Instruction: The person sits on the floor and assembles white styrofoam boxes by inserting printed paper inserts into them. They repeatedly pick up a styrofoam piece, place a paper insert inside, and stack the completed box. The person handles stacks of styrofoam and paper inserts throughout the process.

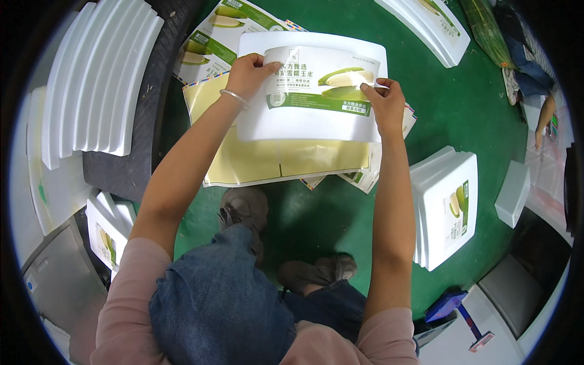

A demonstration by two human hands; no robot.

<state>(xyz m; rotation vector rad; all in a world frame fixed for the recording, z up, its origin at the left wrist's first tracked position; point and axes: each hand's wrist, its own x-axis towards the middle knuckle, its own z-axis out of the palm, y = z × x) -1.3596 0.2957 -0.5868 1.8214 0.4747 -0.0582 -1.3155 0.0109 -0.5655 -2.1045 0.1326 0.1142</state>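
A printed corn label [301, 98] spans the space between my two hands, over a white foam lid [305, 130]. My left hand [250, 77] pinches its left edge between thumb and fingers. At the right edge, my right hand [385, 102] grips it the same way. The label shows corn cobs and a green band and bears writing; its left part bows slightly. Whether its middle touches the lid, I cannot tell. Beneath the lid lies a yellowish label backing sheet [246, 162], on top of more printed label sheets [214, 36].
White foam lids [102, 82] stand stacked on a black surface [118, 175] at left. Labelled lids are piled at right [445, 205], upper right [438, 27] and lower left [106, 232]. A blue scale [447, 305] is at lower right. Another person's arm [545, 114] shows at far right.
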